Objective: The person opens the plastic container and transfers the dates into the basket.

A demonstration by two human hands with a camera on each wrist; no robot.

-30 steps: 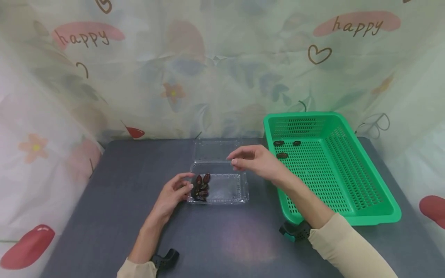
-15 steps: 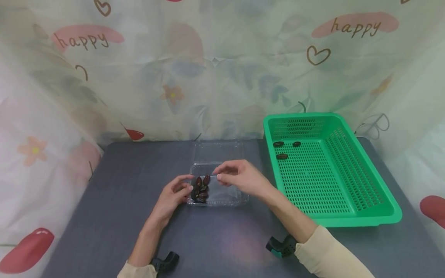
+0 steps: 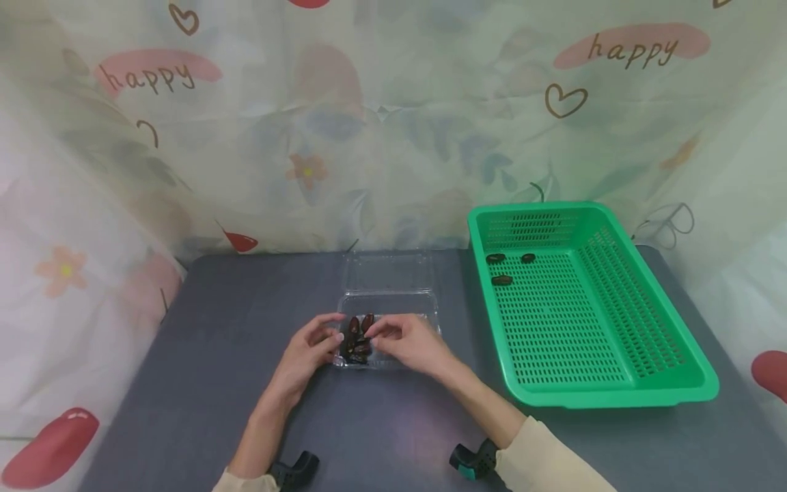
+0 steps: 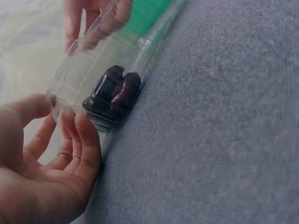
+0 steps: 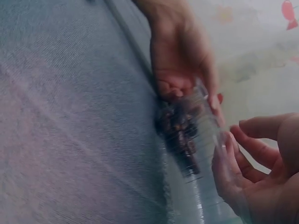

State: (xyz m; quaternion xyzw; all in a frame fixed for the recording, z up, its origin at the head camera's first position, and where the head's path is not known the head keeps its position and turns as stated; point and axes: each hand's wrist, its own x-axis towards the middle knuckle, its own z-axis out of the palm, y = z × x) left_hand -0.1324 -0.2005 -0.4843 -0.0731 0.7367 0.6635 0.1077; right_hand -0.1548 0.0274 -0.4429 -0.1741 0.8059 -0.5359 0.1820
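A clear plastic clamshell box (image 3: 424, 301) lies on the table with its lid (image 3: 390, 270) folded back. Several dark brown dates (image 3: 354, 326) lie in its left part. My left hand (image 3: 305, 348) holds the box's left side; in the left wrist view the thumb lies over the rim and bent fingers press the outer wall (image 4: 70, 79). My right hand (image 3: 413, 339) is over the box, its bent fingertips close to the dates. In the right wrist view its thumb and fingers (image 5: 252, 168) show behind the clear wall; whether a date is between them cannot be made out.
A green perforated basket (image 3: 667, 301) stands at the right, with three dates (image 3: 501, 280) at its far left. The grey tabletop (image 3: 233, 307) ends at a printed curtain (image 3: 381, 157) behind. Dark wrist cameras (image 3: 476, 459) sit on both forearms.
My right hand has moved left and down from the box's far right corner to the dates in the box. My left hand stays on the box's left side.
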